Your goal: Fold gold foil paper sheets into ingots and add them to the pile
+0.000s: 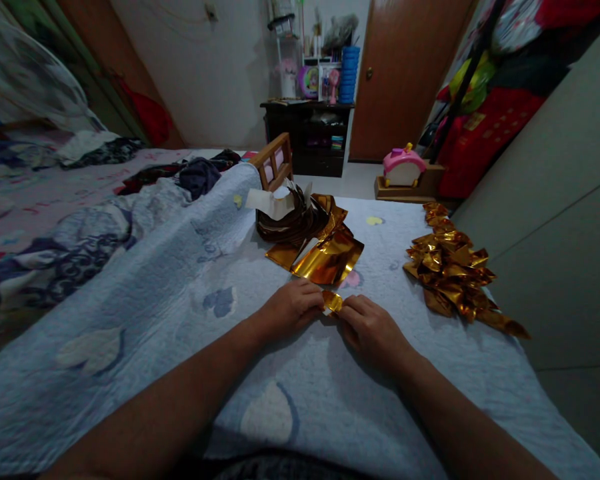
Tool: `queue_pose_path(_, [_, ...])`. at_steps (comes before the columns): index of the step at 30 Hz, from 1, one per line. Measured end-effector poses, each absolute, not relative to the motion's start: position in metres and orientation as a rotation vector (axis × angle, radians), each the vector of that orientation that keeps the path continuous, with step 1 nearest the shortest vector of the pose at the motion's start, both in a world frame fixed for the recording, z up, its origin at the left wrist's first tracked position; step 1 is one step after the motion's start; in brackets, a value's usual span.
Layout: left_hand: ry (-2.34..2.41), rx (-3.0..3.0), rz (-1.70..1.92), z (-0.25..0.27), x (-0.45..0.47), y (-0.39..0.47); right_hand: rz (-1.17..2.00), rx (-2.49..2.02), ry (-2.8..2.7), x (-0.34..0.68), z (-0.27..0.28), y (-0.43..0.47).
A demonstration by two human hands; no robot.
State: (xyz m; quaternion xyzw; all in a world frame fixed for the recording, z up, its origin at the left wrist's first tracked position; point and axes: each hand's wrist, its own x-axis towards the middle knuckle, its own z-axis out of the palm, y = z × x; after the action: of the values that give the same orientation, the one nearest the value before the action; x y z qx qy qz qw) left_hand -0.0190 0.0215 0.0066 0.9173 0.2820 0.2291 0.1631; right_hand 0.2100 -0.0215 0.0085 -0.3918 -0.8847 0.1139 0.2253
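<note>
Between my two hands is a small piece of gold foil paper [333, 302], partly folded or rolled. My left hand [293, 305] pinches its left end, and my right hand [373, 327] grips the right end. Both hands are closed, with fingertips partly hidden. Just beyond them lie loose gold foil sheets [333, 257], shiny side up. Behind these sits a curled stack of foil paper [285, 223] with brown edges and a pale sheet on top. To the right is a heap of folded gold foil pieces [453, 270].
A pale blue quilt [180, 347] with heart shapes covers the bed under my hands. At its far end stands a wooden headboard [275, 160]. Clothes [200, 175] lie on the left. A pink toy [404, 165] and a dark cabinet [305, 137] stand beyond; a white cabinet [555, 233] borders the right.
</note>
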Motion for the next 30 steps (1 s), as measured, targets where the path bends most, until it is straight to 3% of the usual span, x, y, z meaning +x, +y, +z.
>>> queue_pose_path(10, [0.934, 2.633, 0.770, 0.006, -0.010, 0.003, 0.397, -1.070, -2.404, 0.212, 0.008, -0.019])
queue_pose_path(22, [0.930, 2.735, 0.623, 0.003, -0.006, 0.004, 0.433, -1.182, -2.378, 0.215, 0.005, -0.020])
queue_pose_path(30, [1.028, 2.474, 0.588, 0.007, -0.005, 0.002, 0.539, -1.302, -2.370, 0.220, 0.006, -0.019])
